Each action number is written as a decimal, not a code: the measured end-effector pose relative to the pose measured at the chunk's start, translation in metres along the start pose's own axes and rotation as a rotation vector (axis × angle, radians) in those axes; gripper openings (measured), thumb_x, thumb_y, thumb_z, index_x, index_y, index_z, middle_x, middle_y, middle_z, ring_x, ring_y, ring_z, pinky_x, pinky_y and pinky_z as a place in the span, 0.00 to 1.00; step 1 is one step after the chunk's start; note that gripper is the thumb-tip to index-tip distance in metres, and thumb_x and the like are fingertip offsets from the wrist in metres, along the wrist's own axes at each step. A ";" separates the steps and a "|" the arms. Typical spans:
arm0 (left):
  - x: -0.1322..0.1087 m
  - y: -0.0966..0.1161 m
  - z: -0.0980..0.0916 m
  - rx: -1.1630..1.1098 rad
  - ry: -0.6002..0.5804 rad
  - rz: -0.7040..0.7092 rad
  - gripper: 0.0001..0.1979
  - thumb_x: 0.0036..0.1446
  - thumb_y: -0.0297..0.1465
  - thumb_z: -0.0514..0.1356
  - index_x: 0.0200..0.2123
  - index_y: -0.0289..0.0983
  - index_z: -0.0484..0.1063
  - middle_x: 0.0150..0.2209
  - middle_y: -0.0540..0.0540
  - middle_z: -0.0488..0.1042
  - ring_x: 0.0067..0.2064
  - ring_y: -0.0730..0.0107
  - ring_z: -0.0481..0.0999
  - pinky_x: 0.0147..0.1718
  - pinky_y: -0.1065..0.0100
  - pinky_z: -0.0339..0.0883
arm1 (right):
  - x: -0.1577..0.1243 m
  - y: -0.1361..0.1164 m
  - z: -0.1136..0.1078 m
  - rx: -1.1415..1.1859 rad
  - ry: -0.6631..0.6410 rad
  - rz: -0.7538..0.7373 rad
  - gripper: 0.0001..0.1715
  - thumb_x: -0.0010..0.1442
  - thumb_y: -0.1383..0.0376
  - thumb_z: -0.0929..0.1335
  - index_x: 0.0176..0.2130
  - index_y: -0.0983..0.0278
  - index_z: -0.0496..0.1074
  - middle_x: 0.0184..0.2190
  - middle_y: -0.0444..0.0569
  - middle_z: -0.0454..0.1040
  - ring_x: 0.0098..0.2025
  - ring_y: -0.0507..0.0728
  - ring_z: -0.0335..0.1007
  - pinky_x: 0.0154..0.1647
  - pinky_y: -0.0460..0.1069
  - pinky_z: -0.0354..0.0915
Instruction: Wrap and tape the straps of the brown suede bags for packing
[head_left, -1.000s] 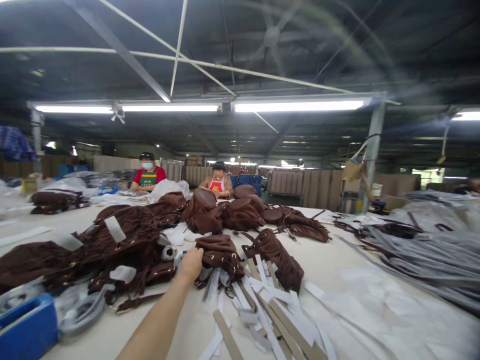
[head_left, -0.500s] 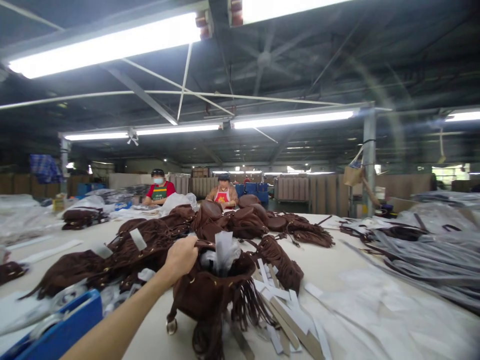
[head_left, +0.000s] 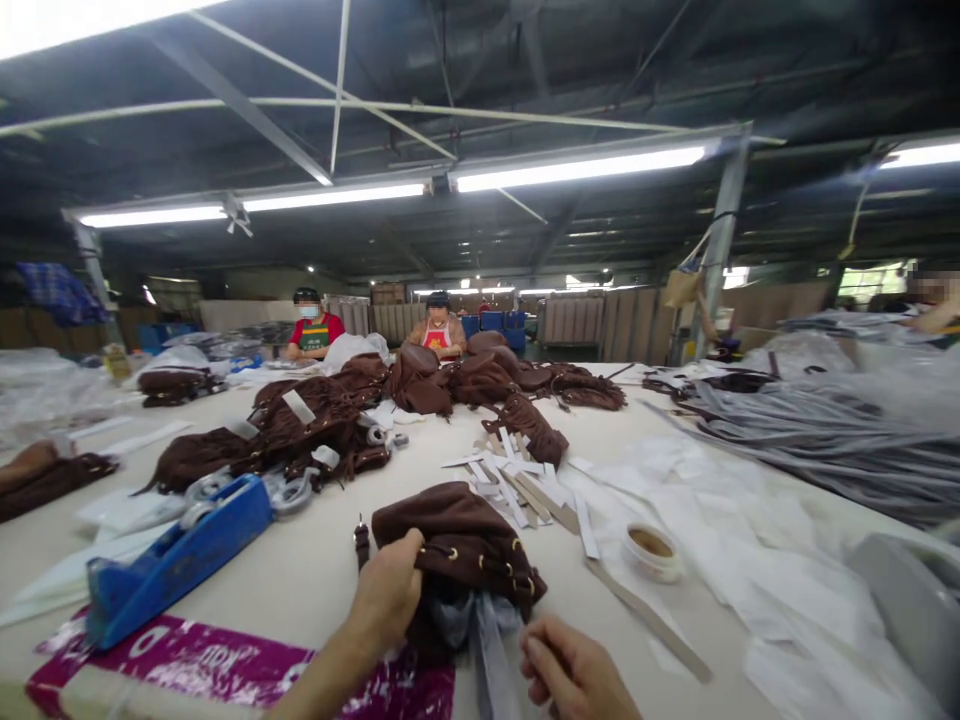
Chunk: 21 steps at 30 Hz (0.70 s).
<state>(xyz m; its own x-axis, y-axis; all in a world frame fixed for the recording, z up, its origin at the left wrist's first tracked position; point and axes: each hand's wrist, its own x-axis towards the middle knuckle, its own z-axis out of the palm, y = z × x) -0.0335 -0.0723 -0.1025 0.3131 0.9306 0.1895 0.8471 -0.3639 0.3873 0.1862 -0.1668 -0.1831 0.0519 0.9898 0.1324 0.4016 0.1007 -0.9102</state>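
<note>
A dark brown bag (head_left: 469, 525) with brass eyelets lies on the table close in front of me, its opening turned toward me. My left hand (head_left: 390, 590) pinches the bag's rim at its left side. Clear plastic and a pale strip (head_left: 491, 650) stick out of the opening. Just right of that strip is my right hand (head_left: 566, 665), its fingers curled together; what they hold, if anything, is hidden. A strap with a buckle (head_left: 361, 540) shows at the bag's left.
A blue tape dispenser (head_left: 180, 560) stands at left by a purple printed sheet (head_left: 225, 665). Card strips (head_left: 525, 480), a tape roll (head_left: 652, 552) and white sheets (head_left: 720, 530) lie right. Brown bags (head_left: 300, 430) are piled behind. Two people (head_left: 315, 330) sit across the table.
The bag has come nearer to me, away from the pile, and its opening now faces me. My right hand has come into view. The head view has tilted down.
</note>
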 end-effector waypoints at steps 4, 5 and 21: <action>0.000 -0.002 -0.010 -0.185 -0.064 0.127 0.05 0.56 0.25 0.52 0.36 0.38 0.64 0.36 0.47 0.74 0.40 0.64 0.74 0.40 0.67 0.64 | 0.000 -0.021 -0.007 -0.123 0.062 -0.061 0.15 0.61 0.56 0.61 0.37 0.61 0.71 0.32 0.48 0.76 0.33 0.56 0.73 0.34 0.47 0.67; -0.001 -0.004 -0.011 -0.269 -0.089 0.158 0.06 0.57 0.27 0.52 0.39 0.38 0.64 0.37 0.48 0.74 0.39 0.66 0.74 0.39 0.68 0.65 | 0.004 -0.025 -0.008 -0.153 0.049 -0.095 0.15 0.61 0.58 0.61 0.41 0.61 0.71 0.37 0.50 0.77 0.38 0.57 0.74 0.39 0.48 0.67; 0.001 -0.032 -0.001 0.334 -0.208 0.179 0.10 0.60 0.26 0.50 0.37 0.36 0.71 0.37 0.38 0.77 0.41 0.50 0.75 0.42 0.55 0.65 | 0.095 -0.028 -0.005 -0.466 -0.019 -0.185 0.08 0.57 0.67 0.64 0.36 0.65 0.73 0.40 0.53 0.76 0.44 0.59 0.70 0.45 0.50 0.61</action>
<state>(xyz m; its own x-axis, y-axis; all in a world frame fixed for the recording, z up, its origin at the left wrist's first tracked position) -0.0610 -0.0601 -0.1143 0.5189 0.8544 0.0277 0.8532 -0.5196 0.0451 0.1843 -0.0760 -0.1427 -0.0739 0.9617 0.2639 0.7683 0.2236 -0.5997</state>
